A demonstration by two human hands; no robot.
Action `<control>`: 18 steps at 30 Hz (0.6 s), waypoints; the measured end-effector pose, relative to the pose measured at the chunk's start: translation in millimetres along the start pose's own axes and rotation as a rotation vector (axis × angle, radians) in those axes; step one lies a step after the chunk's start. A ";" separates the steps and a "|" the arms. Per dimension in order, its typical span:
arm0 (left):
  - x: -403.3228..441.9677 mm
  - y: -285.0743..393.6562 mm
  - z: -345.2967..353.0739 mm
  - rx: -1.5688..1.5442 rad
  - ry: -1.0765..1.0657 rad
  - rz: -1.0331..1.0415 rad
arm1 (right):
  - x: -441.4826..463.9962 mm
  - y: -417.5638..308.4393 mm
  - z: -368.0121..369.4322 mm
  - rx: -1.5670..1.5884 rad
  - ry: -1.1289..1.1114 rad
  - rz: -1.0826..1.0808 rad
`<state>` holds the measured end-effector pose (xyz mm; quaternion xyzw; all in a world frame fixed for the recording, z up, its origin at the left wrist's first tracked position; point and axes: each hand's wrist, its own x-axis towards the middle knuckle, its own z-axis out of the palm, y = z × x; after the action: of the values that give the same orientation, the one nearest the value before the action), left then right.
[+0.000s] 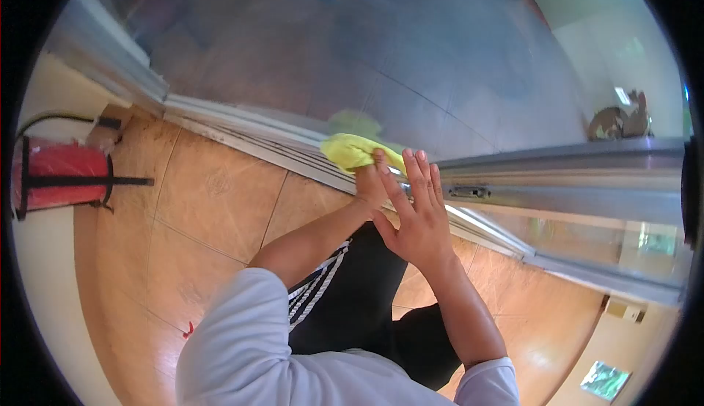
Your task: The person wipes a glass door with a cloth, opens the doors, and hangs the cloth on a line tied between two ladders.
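My left hand (372, 185) is closed on a yellow cloth (350, 151), which is bunched against the lower part of a large glass panel (323, 47). A faint yellow reflection of the cloth shows in the glass just above it. My right hand (419, 219) is held flat with its fingers stretched and spread, right beside the left hand. Its fingertips are near the cloth's right end and the metal door frame (557, 182); whether they touch either, I cannot tell. A latch (469, 192) is set into the frame's edge to the right of my right hand.
A grooved metal sliding track (257, 142) runs along the floor under the glass. A red fire extinguisher (66, 174) with a black strap and hose is by the left wall. Orange floor tiles (209, 193) surround my legs. A small red object (188, 330) lies at lower left.
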<state>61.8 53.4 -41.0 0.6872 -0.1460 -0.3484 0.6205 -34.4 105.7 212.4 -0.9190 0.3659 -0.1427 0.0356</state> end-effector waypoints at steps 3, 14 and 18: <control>19.2 -7.7 -19.9 0.315 -0.136 0.113 | -23.1 8.6 -10.9 0.073 0.034 0.094; -15.3 -3.6 25.0 0.614 0.077 1.123 | -56.9 14.3 -24.9 0.090 0.240 0.241; 5.2 -22.7 -18.9 1.181 -0.740 1.102 | -61.0 16.4 -31.8 0.144 0.282 0.254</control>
<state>72.7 68.6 -64.5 0.5707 -0.8031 -0.0678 0.1575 -96.6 136.6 225.6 -0.8315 0.4689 -0.2902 0.0671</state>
